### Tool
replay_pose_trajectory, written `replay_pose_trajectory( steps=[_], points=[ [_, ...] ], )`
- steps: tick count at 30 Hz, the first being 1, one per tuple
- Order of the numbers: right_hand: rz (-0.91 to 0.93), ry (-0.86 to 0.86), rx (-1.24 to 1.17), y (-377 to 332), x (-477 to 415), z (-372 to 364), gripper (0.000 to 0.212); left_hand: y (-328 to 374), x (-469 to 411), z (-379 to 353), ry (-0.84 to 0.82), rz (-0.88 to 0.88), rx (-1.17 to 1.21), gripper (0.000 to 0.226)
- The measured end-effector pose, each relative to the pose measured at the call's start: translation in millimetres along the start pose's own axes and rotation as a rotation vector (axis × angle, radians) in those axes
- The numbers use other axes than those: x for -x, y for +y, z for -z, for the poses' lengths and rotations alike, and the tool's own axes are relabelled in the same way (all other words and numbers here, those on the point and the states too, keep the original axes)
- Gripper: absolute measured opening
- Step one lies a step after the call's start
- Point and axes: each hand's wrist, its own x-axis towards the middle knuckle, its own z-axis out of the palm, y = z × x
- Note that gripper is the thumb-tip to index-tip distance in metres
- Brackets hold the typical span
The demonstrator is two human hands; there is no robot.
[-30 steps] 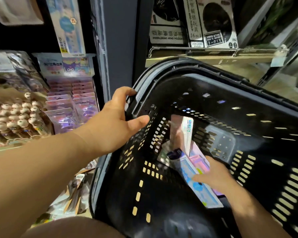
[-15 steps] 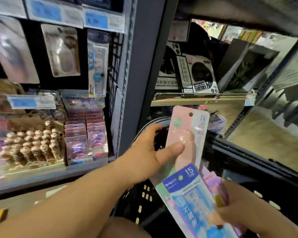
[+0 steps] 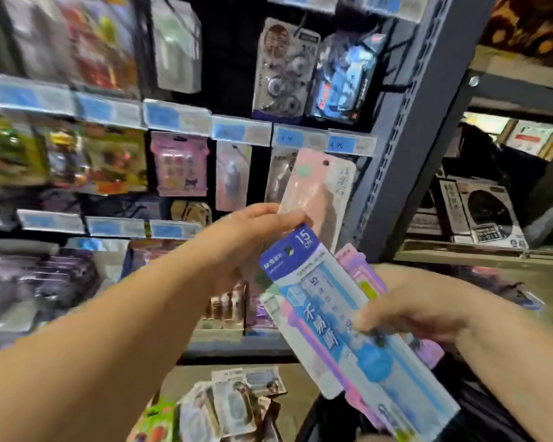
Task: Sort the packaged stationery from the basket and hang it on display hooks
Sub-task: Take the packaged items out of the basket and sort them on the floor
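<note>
Gripping pink pack (image 3: 320, 193) w/ left hand (image 3: 246, 244), blue pack (image 3: 339, 317) w/ right hand (image 3: 409, 307), facing shop hook wall (image 3: 230, 74).

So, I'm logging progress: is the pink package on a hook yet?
Not hung. The left hand holds the pink package in the air, its hang hole empty.

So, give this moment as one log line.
left hand: grips pink plastic pack | right hand: grips blue-white plastic pack
</note>
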Motion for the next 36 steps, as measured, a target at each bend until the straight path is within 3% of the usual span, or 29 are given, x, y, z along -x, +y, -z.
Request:
replay_pose_trajectory(
  steps=[3, 6, 10, 14, 16, 19, 24, 26, 28, 30, 34, 36],
  points=[
    [-0.03, -0.026, 0.118, -55.4, -54.0, -51.4, 0.088, 12.6, 23.5, 61.4, 0.229, -0.025, 0.026, 0.048],
    [0.033, -0.047, 0.108, -77.1, -125.4, -85.4, 0.072, 7.1, 58.2, 120.9, 0.393, 0.02, 0.155, 0.042],
    [0.023, -0.26, 0.114, -85.1, -192.7, -157.3, 0.041, -14.3, 122.0, 184.9, 0.539, 0.075, 0.25, 0.045],
    [0.025, -0.454, 0.092, -70.4, -243.5, -228.8, 0.021, -50.0, 189.6, 228.8, 0.569, -0.017, 0.303, 0.047],
    [0.013, -0.508, 0.083, -57.5, -264.4, -261.4, 0.03, -67.7, 215.0, 244.4, 0.619, 0.003, 0.358, 0.038],
    [-0.028, -0.558, 0.078, -37.8, -295.1, -312.2, 0.065, -94.5, 244.8, 265.6, 0.725, 0.031, 0.453, 0.03],
    [-0.091, -0.621, -0.039, -15.0, -332.4, -360.4, 0.047, -140.7, 266.5, 290.1, 0.941, 0.102, 0.556, 0.028],
    [-0.11, -0.645, -0.127, -8.7, -343.1, -370.9, 0.031, -155.1, 265.8, 297.5, 0.959, 0.11, 0.607, 0.03],
    [-0.106, -0.638, -0.171, -0.5, -352.1, -378.7, 0.026, -165.3, 262.9, 303.9, 0.946, 0.137, 0.669, 0.044],
    [-0.104, -0.596, -0.221, 8.9, -361.6, -386.2, 0.024, -172.8, 260.4, 312.1, 0.952, 0.171, 0.694, 0.041],
    [-0.103, -0.423, -0.228, 25.3, -375.0, -400.5, 0.03, -180.6, 256.8, 327.5, 0.973, 0.226, 0.717, 0.036],
    [-0.045, -0.328, -0.185, 27.8, -377.6, -408.6, 0.057, -183.9, 256.0, 334.3, 0.974, 0.247, 0.745, 0.036]
  ],
)
